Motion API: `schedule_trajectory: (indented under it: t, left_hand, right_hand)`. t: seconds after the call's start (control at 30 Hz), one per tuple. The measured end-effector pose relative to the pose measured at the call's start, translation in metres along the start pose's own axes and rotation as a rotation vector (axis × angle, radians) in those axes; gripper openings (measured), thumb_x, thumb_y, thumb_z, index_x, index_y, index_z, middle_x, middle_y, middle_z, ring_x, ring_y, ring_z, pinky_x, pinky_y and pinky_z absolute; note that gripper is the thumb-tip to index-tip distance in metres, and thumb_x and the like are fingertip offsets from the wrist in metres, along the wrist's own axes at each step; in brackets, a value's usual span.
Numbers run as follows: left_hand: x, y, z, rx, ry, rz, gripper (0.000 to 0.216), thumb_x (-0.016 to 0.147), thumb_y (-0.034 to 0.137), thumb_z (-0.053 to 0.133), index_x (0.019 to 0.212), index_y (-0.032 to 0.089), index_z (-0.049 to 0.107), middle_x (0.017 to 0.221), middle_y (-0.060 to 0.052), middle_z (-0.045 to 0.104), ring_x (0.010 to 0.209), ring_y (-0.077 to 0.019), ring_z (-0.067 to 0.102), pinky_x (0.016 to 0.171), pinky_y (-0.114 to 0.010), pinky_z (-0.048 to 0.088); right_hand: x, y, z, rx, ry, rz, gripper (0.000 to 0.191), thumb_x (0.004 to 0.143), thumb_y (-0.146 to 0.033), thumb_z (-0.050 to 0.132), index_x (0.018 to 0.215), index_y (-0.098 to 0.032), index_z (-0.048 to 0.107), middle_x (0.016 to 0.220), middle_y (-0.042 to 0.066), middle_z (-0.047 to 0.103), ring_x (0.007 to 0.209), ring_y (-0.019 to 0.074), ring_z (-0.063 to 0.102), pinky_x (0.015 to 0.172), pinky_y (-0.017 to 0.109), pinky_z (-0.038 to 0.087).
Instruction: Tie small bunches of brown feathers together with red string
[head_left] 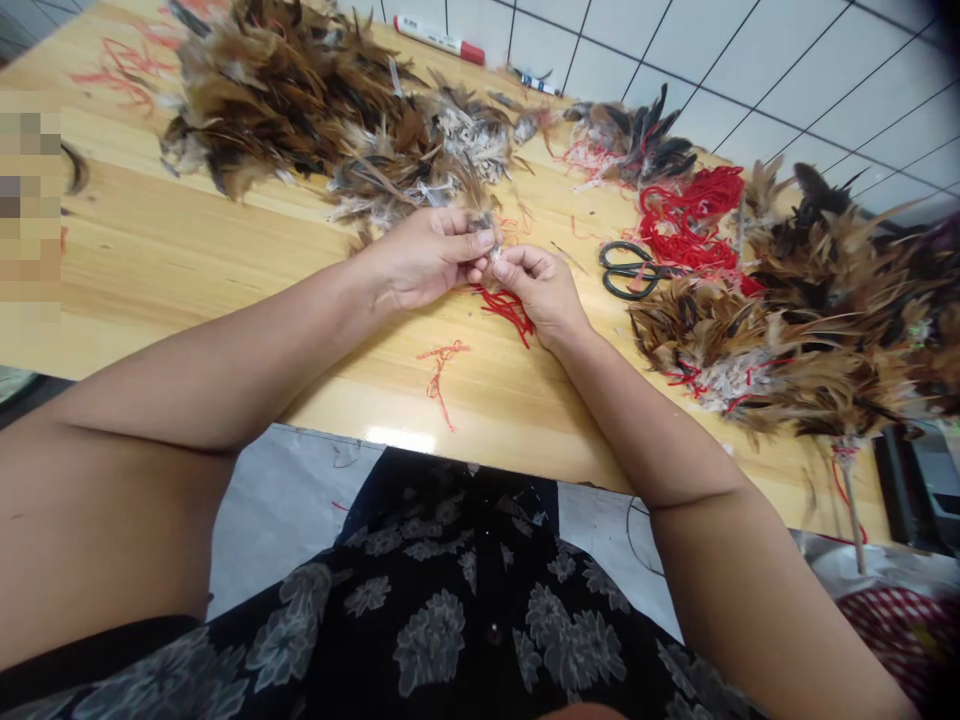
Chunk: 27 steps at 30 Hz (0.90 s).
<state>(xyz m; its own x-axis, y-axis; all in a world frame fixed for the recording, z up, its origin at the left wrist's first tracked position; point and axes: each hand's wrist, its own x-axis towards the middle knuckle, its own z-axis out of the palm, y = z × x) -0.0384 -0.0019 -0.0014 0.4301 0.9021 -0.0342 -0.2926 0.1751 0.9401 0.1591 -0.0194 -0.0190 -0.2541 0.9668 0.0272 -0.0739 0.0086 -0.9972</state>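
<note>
Fingers of my left hand (442, 255) pinch a small bunch of brown feathers (474, 200), its tips pointing away from me and its pale quill ends toward my right hand. Close against it, my right hand (541, 290) is closed, thumb and forefinger pressed together at the quill ends. What exactly the right fingers grip is too small to make out. Several short red strings (508, 312) lie on the table just under both hands. Nearer the table's front edge is a thin, tangled piece of pinkish-red string (441, 375).
A big heap of brown feathers (292, 90) covers the back left. Black-handled scissors (630, 270) lie right of my hands, beside a pile of red string (694, 220). More feather bunches (810, 300) crowd the right side. A red-capped marker (439, 40) rests by the tiled wall (645, 45).
</note>
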Motion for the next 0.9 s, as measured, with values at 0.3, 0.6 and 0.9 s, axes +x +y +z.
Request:
schedule_trajectory:
  t: [0.3, 0.6, 0.9]
  left_hand:
    - [0.0, 0.005, -0.006, 0.159, 0.023, 0.056, 0.042, 0.091, 0.046, 0.111, 0.085, 0.025, 0.076, 0.077, -0.002, 0.072, 0.09, -0.0259, 0.069, 0.081, -0.039, 0.05]
    - [-0.002, 0.003, -0.002, 0.256, 0.05, 0.11, 0.038, 0.089, 0.045, 0.109, 0.082, 0.027, 0.077, 0.078, -0.002, 0.072, 0.095, -0.0267, 0.064, 0.087, -0.042, 0.043]
    - [0.003, -0.003, -0.009, 0.082, -0.047, 0.063, 0.044, 0.082, 0.054, 0.114, 0.083, 0.03, 0.077, 0.083, -0.002, 0.078, 0.091, -0.0257, 0.071, 0.083, -0.042, 0.056]
  right_hand:
    - [0.004, 0.003, -0.007, 0.011, -0.047, -0.041, 0.065, 0.071, -0.08, 0.105, 0.093, -0.023, 0.082, 0.097, 0.002, 0.087, 0.094, 0.0174, 0.079, 0.093, 0.032, 0.067]
    - [0.01, 0.015, -0.009, -0.12, -0.014, -0.039, 0.058, 0.077, -0.071, 0.106, 0.097, -0.023, 0.08, 0.076, -0.005, 0.07, 0.075, 0.0117, 0.061, 0.072, 0.026, 0.053]
    - [0.01, 0.023, -0.01, -0.085, -0.019, -0.11, 0.069, 0.073, -0.083, 0.103, 0.09, -0.023, 0.074, 0.08, -0.003, 0.07, 0.073, 0.0099, 0.055, 0.073, 0.026, 0.052]
